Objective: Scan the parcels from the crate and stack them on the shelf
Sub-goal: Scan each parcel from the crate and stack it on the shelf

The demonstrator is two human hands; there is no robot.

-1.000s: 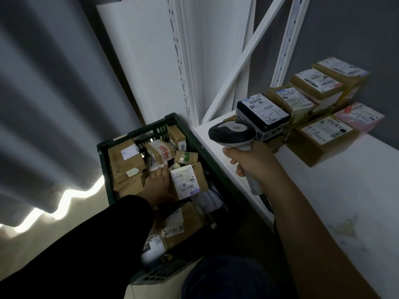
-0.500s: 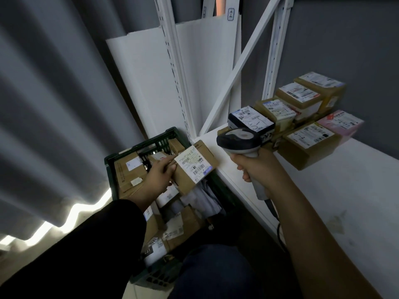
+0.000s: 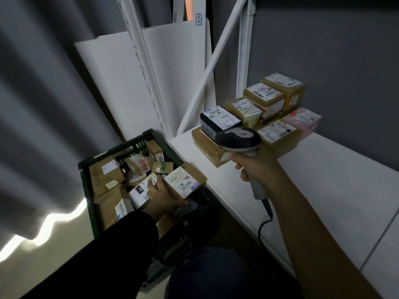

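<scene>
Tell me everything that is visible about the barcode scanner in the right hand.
The barcode scanner is a handheld, pistol-shaped device. Its wide head is dark on top with a pale grey panel, and the handle below looks like light grey plastic. The right hand grips the handle, holding the scanner in the air above the white shelf, in front of the stacked parcels. A dark cable hangs from the handle's bottom.

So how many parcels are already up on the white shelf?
7 that I can see: a flat brown one under the black box, three more brown ones behind, a front brown one, and a pink one. Lower parcels may be hidden.
</scene>
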